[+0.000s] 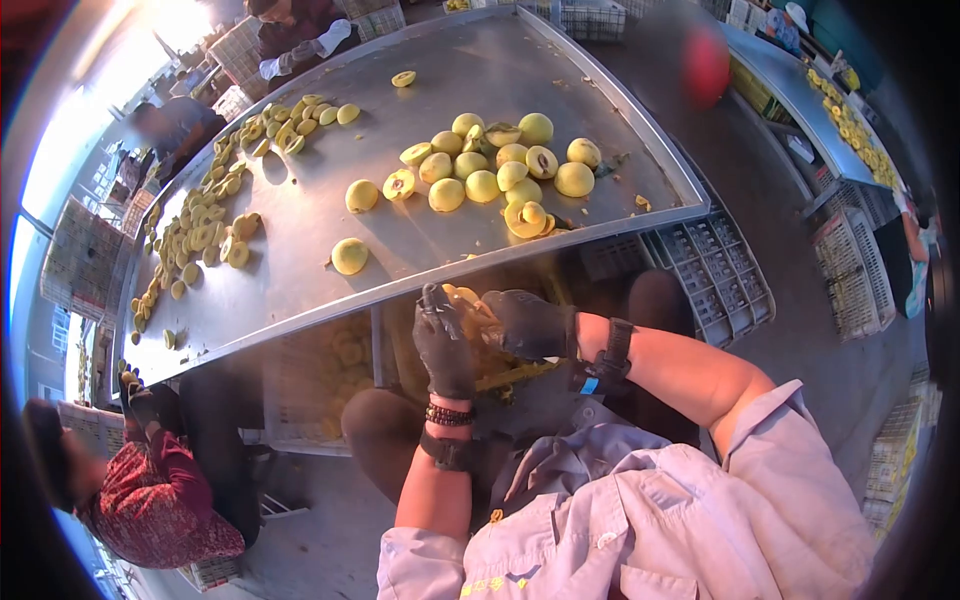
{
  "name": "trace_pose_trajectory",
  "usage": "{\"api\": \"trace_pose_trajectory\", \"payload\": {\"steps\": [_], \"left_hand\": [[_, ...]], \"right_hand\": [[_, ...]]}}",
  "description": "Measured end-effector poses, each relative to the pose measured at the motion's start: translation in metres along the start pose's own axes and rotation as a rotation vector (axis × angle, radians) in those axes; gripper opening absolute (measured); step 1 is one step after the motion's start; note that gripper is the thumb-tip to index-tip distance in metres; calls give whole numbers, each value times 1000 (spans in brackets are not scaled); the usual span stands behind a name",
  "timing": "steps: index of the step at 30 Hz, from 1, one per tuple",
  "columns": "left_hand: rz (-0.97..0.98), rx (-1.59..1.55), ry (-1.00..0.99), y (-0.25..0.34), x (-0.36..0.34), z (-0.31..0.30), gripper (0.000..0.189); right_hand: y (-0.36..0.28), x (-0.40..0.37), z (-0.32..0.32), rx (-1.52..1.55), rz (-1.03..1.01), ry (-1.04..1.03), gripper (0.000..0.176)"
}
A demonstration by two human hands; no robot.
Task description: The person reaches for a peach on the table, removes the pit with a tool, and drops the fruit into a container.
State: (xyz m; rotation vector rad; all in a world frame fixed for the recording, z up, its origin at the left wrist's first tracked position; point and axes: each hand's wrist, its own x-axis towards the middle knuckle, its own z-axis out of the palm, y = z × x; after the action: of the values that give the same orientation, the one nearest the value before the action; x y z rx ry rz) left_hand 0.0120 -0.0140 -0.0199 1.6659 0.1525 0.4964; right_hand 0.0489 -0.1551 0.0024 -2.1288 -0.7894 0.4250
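Both my hands wear dark gloves and are close together just below the near edge of the metal table. My left hand [441, 340] is closed, its fingers pointing up against a yellow-orange piece of fruit [466, 300]. My right hand [530, 325] is curled around the other side of that piece. Its exact shape is partly hidden by the fingers, and I cannot make out any tool. In front of me on the table lies a cluster of round yellow fruits [482, 186], some cut open with brown centres. A single whole fruit [350, 256] sits nearer the edge.
The metal table [330, 225] has a raised rim. Many fruit halves [205, 225] are spread along its left side. Plastic crates [712, 260] stand under its right end. A person in a red patterned top [165, 505] sits at left; others work across the table and at another table [800, 100].
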Motion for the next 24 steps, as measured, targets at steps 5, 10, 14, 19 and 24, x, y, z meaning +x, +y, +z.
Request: {"api": "trace_pose_trajectory", "payload": {"steps": [5, 10, 14, 19, 24], "left_hand": [[138, 213, 20, -10, 4, -1, 32], [194, 156, -47, -17, 12, -5, 30], [228, 257, -8, -20, 10, -3, 29], [86, 144, -7, -1, 5, 0, 25], [284, 366, 21, -26, 5, -2, 22]], "right_hand": [[-5, -3, -1, -204, -74, -37, 31], [4, -1, -3, 187, -73, 13, 27], [-9, 0, -24, 300, -39, -189, 22], [-4, 1, -22, 463, 163, -323, 23], [37, 11, 34, 10, -305, 188, 21]]}}
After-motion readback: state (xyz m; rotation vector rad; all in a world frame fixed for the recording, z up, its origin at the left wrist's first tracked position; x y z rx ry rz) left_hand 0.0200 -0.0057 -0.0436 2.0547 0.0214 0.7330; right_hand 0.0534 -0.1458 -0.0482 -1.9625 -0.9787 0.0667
